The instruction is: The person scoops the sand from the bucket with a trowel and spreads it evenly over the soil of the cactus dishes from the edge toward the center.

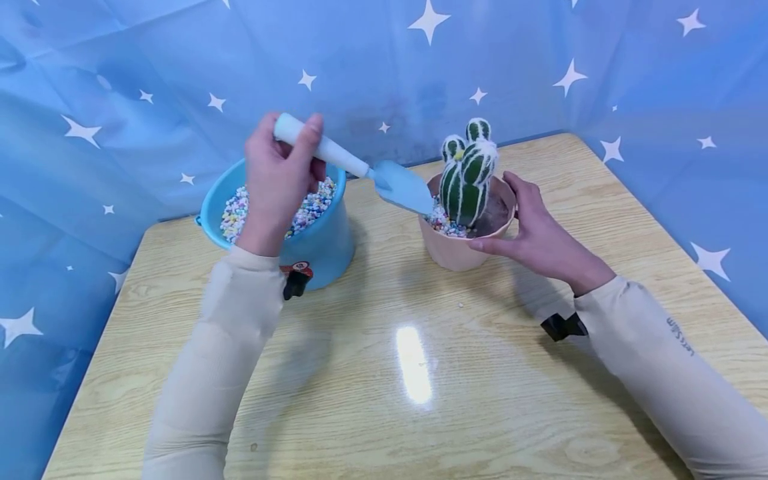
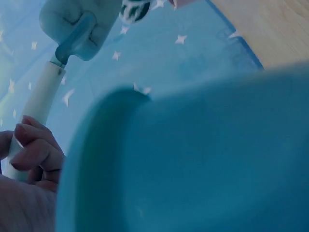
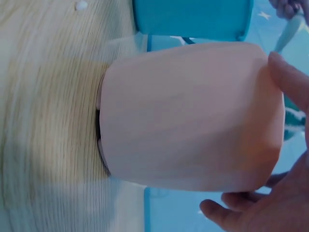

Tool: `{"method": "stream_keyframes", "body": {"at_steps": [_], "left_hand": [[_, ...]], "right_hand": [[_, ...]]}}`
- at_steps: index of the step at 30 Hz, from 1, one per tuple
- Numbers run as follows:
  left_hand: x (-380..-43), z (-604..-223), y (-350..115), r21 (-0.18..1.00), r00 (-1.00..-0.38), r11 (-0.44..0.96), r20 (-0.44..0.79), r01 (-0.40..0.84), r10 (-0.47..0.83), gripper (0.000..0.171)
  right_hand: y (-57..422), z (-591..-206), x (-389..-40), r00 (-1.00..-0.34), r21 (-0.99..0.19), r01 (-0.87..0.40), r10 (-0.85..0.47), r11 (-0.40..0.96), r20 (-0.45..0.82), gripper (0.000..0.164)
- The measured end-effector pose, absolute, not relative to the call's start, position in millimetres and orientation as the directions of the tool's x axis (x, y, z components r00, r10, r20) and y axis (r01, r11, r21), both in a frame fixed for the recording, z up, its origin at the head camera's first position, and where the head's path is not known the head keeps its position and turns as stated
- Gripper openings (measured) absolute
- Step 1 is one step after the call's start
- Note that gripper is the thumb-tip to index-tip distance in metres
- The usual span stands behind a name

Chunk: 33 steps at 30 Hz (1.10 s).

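Observation:
Over the blue bucket (image 1: 327, 257), my left hand (image 1: 277, 180) grips the pale handle of a small trowel (image 1: 345, 157). The trowel's light blue blade slants down to the right, its tip at the left rim of a pink flower pot (image 1: 456, 255). A green cactus (image 1: 465, 187) with white fuzzy stripes stands in the pot. Colourful pebbles (image 1: 444, 222) lie at its left side; a dark, brownish surface shows on the right. My right hand (image 1: 540, 230) holds the pot by its right side, thumb on the near rim, fingers behind. The right wrist view shows the pot's wall (image 3: 193, 116) close up.
Multicoloured pebbles (image 1: 312, 210) fill the bucket, whose wall (image 2: 203, 159) blocks much of the left wrist view. Both containers stand near the back of a wooden table (image 1: 360, 373). A blue curtain (image 1: 360, 60) with white stars hangs behind. One loose pebble (image 1: 461, 305) lies before the pot.

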State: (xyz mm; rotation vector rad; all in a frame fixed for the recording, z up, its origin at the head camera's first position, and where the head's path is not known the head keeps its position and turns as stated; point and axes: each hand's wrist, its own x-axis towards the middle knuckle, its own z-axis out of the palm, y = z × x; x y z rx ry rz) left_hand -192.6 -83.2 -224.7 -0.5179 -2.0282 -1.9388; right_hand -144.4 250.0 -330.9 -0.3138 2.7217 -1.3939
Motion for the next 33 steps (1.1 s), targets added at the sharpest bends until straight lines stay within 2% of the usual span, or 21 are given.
{"method": "stream_keyframes", "body": {"at_steps": [4, 9, 13, 21, 26, 33], "left_hand": [[-189.6, -217.0, -110.2, 0.893, -0.895, -0.059, 0.446, 0.446, -0.017, 0.025], [-187.7, -205.1, -145.0, 0.853, -0.860, -0.129, 0.485, 0.505, -0.157, 0.024], [-186.2, -197.2, -171.7, 0.841, -0.836, -0.135, 0.476, 0.524, -0.273, 0.024], [-185.8, -193.7, -209.1, 0.907, -0.852, -0.113, 0.332, 0.407, -0.405, 0.021], [-188.4, -198.0, -227.4, 0.931, -0.854, -0.061, 0.302, 0.360, -0.423, 0.019], [-189.9, -211.6, -248.1, 0.936, -0.900, -0.068, 0.311, 0.346, -0.305, 0.025]], "right_hand": [[253.1, -330.7, -147.2, -0.969, -0.829, -0.172, -0.244, 0.533, 0.044, 0.117], [254.0, -331.5, -147.4, -0.965, -0.839, -0.193, -0.253, 0.509, 0.069, 0.114], [249.6, -332.1, -146.6, -0.967, -0.820, -0.199, -0.243, 0.537, 0.076, 0.116], [251.7, -332.4, -145.7, -0.964, -0.843, -0.177, -0.263, 0.509, 0.043, 0.114], [249.4, -332.2, -144.5, -0.965, -0.818, -0.190, -0.256, 0.543, 0.055, 0.116], [249.6, -332.6, -146.4, -0.965, -0.819, -0.178, -0.258, 0.545, 0.038, 0.118]]}}
